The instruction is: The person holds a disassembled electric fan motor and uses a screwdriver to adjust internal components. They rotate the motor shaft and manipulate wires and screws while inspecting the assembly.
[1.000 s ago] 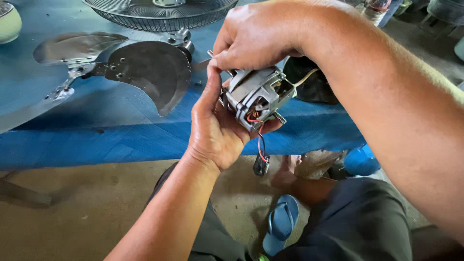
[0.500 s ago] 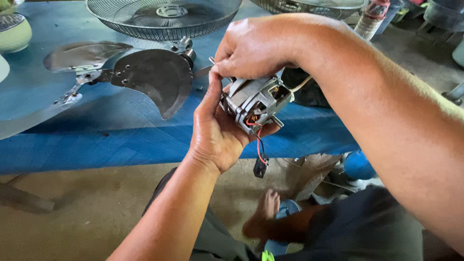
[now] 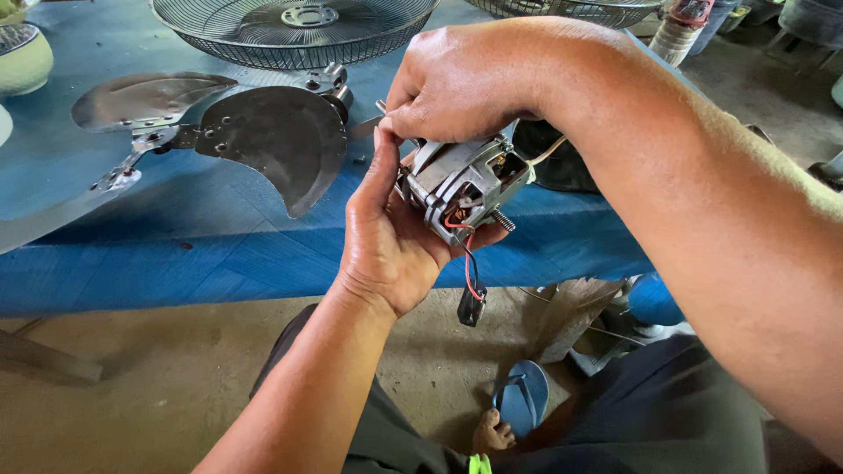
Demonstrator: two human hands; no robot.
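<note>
Both hands around fan motor

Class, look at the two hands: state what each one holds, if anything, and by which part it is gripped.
The left hand cups the small electric motor from below, under its metal body. The right hand pinches at the motor's top end; exactly what its fingertips grip is hidden.

One labelled package can be seen: a cylindrical container standing at the far right edge of the blue table. It is wrapped in a pale, ribbed label, with a red band around its upper part.
</note>
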